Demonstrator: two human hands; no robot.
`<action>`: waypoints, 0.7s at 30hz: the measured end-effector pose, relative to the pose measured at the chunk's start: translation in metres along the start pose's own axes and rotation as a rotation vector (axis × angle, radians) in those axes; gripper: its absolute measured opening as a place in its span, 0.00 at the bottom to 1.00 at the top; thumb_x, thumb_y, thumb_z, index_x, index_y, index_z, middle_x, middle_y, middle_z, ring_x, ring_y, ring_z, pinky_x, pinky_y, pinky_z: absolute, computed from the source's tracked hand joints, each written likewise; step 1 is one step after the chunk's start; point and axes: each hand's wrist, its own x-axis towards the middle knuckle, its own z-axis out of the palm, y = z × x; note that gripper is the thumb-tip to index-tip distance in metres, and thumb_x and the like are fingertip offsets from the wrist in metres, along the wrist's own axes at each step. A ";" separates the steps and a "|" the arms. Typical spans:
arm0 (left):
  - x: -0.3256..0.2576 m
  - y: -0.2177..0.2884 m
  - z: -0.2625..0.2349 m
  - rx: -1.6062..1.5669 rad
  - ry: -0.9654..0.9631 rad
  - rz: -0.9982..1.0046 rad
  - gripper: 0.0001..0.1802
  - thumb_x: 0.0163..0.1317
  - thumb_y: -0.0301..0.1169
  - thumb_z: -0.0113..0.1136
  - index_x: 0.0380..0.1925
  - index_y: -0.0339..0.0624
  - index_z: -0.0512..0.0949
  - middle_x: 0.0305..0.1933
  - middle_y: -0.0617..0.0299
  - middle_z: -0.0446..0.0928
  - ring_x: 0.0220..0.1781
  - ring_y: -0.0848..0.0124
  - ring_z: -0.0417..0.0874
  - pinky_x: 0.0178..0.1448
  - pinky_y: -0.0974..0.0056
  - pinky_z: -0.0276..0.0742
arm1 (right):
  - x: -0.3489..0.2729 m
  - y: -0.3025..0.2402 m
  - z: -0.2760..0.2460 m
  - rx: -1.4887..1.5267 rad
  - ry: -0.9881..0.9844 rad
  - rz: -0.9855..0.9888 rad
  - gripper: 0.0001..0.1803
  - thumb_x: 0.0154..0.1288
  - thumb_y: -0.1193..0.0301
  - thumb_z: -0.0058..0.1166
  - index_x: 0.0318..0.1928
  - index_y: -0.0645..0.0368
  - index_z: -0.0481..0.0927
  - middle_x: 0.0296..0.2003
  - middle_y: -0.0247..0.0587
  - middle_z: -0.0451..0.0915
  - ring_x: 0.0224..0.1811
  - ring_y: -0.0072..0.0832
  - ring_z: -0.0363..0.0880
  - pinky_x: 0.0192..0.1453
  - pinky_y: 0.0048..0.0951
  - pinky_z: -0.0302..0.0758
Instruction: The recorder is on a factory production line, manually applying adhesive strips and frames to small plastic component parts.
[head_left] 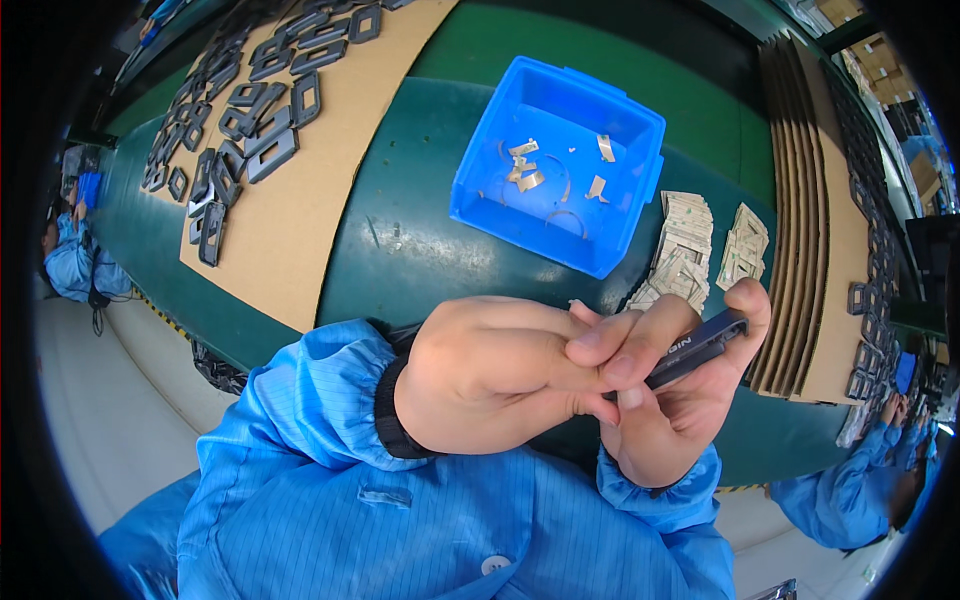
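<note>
Fingers of the right hand (685, 410) are curled around a slim black plastic piece (697, 350), one of them bent against its far end and the thumb pressed to its near end. The left hand (495, 370) comes across from the other side, its fingers folded close together at that near end; the hands overlap so much there that I cannot tell exactly what its fingertips pinch. Held on a slant between both hands, in front of the chest, the piece is probably braced by the right hand so the left can do fine work on it.

Beyond the hands, on the green worktop (385, 240), a blue bin (476, 150) holds a few curled pale scraps (527, 180), perhaps placed within short reach to catch waste. To its right lie a fanned pile of thin off-white paper frames (685, 235) and a smaller pile (745, 245), close to the right hand, likely for easy picking.

On the left, black plastic frames (272, 152) are scattered over a cardboard sheet (290, 255), which may guard them from scratches. On the right, more black frames (862, 297) lie along a stack of cardboard (790, 250). Blue sleeves of other people show at the left edge and lower right.
</note>
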 end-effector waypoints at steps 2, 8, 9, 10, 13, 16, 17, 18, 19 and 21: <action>-0.001 -0.001 -0.001 0.008 -0.009 0.009 0.09 0.51 0.21 0.75 0.33 0.42 0.86 0.34 0.58 0.84 0.35 0.59 0.87 0.39 0.62 0.82 | 0.000 0.003 -0.001 0.005 -0.008 -0.006 0.46 0.63 0.90 0.52 0.73 0.47 0.44 0.38 0.42 0.77 0.49 0.43 0.84 0.74 0.59 0.68; 0.002 -0.004 -0.002 0.069 -0.036 0.056 0.11 0.51 0.19 0.73 0.35 0.42 0.87 0.36 0.57 0.84 0.36 0.58 0.87 0.40 0.62 0.83 | 0.000 0.006 0.000 -0.001 0.028 -0.033 0.45 0.64 0.89 0.52 0.73 0.48 0.43 0.38 0.43 0.78 0.48 0.43 0.85 0.72 0.58 0.70; -0.002 -0.002 -0.006 0.118 -0.022 0.042 0.11 0.51 0.19 0.73 0.35 0.42 0.87 0.36 0.56 0.84 0.36 0.58 0.88 0.41 0.62 0.83 | 0.001 0.008 0.003 0.001 0.038 -0.038 0.45 0.64 0.89 0.52 0.73 0.48 0.43 0.38 0.44 0.79 0.48 0.43 0.85 0.71 0.57 0.71; -0.001 -0.005 -0.005 0.144 -0.024 0.046 0.10 0.52 0.19 0.73 0.35 0.41 0.87 0.36 0.56 0.84 0.36 0.58 0.88 0.41 0.62 0.83 | 0.002 0.012 0.000 0.036 0.026 -0.068 0.44 0.65 0.88 0.52 0.72 0.47 0.43 0.39 0.45 0.79 0.48 0.44 0.85 0.69 0.56 0.74; -0.003 -0.010 0.002 0.085 0.095 0.032 0.11 0.54 0.20 0.76 0.37 0.34 0.85 0.38 0.51 0.85 0.38 0.62 0.89 0.45 0.64 0.82 | 0.006 0.011 -0.008 -0.005 -0.032 -0.030 0.44 0.64 0.90 0.47 0.72 0.47 0.42 0.46 0.55 0.78 0.55 0.46 0.82 0.67 0.53 0.74; -0.013 -0.019 0.002 -0.175 0.174 -0.044 0.17 0.58 0.20 0.74 0.47 0.31 0.83 0.44 0.54 0.84 0.44 0.71 0.85 0.46 0.70 0.80 | 0.009 0.013 -0.013 -0.064 -0.081 -0.078 0.48 0.64 0.87 0.53 0.76 0.48 0.41 0.61 0.61 0.70 0.66 0.47 0.74 0.70 0.49 0.71; -0.015 -0.020 -0.001 -0.178 0.207 -0.063 0.18 0.59 0.21 0.73 0.49 0.32 0.82 0.44 0.55 0.83 0.44 0.73 0.84 0.46 0.71 0.80 | 0.011 0.010 -0.008 -0.105 -0.044 -0.088 0.49 0.63 0.85 0.57 0.76 0.51 0.42 0.66 0.61 0.66 0.70 0.48 0.70 0.71 0.48 0.69; -0.014 -0.021 -0.002 -0.191 0.188 -0.034 0.18 0.59 0.21 0.73 0.49 0.32 0.82 0.44 0.55 0.83 0.44 0.73 0.84 0.46 0.71 0.80 | 0.012 0.004 -0.008 -0.241 -0.048 -0.185 0.51 0.61 0.81 0.64 0.76 0.53 0.44 0.70 0.60 0.61 0.72 0.48 0.66 0.73 0.48 0.66; -0.013 -0.025 -0.002 -0.252 0.225 -0.060 0.19 0.60 0.21 0.72 0.51 0.32 0.81 0.44 0.56 0.83 0.43 0.74 0.83 0.47 0.71 0.79 | 0.013 0.000 -0.011 -0.375 -0.050 -0.276 0.54 0.58 0.77 0.70 0.76 0.55 0.45 0.73 0.58 0.57 0.75 0.48 0.62 0.74 0.48 0.64; -0.011 -0.026 -0.003 -0.325 0.247 -0.066 0.19 0.61 0.21 0.71 0.52 0.32 0.80 0.44 0.56 0.82 0.42 0.75 0.82 0.47 0.71 0.79 | 0.005 -0.013 -0.012 -0.435 0.037 -0.336 0.58 0.50 0.68 0.79 0.75 0.58 0.52 0.74 0.58 0.58 0.76 0.50 0.60 0.76 0.49 0.60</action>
